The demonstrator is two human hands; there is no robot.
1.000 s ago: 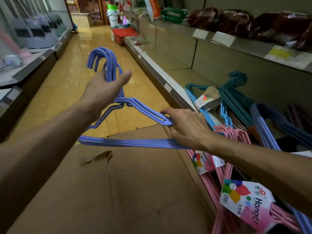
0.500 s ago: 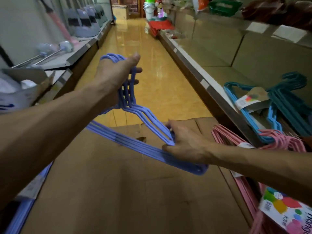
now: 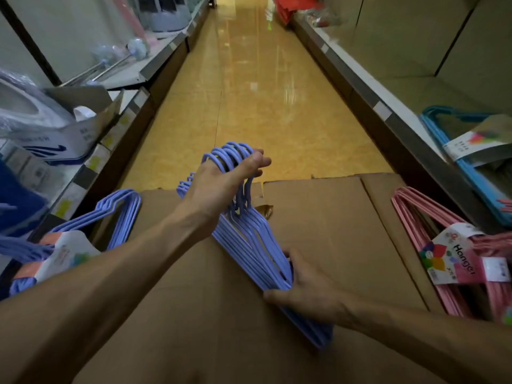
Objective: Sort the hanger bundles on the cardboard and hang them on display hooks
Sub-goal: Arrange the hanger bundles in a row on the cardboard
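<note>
Step in hand, judged: squaring up a loose lilac hanger bundle (image 3: 249, 239) over the cardboard (image 3: 318, 231) before hanging.

Nearest, at 5 o'clock: right hand (image 3: 307, 289), fingers (image 3: 297, 257) curled round the shoulder corner of the bundle, wires pinched together. Lower bar of the bundle running toward 5 o'clock past the wrist.

Centre, toward 12 o'clock: left hand (image 3: 224, 184), fingers closed round the necks just under the hooks, thumb over the top. Hooks fanned, not yet nested. Bundle tilted, just above the cardboard; contact with it not resolvable.

To do well: keep the right-hand pinch firm, slide the left-hand grip to stack the hooks flush, so all slip over one display hook together. Risk, judged: one wire springing out of the fan and snagging.

Counts:
- Lilac bundles: two; one held, one labelled bundle (image 3: 91, 225) at 9 o'clock on the cardboard's left edge.
- Pink bundles (image 3: 443, 245): at least one, labelled, at 3 o'clock; possibly more beneath.
- Blue bundle (image 3: 460, 162): one, labelled, on the right shelf at 2 o'clock.
- Hooks in held bundle: about six; blur prevents an exact count.
- Display hooks: none in view.
</note>
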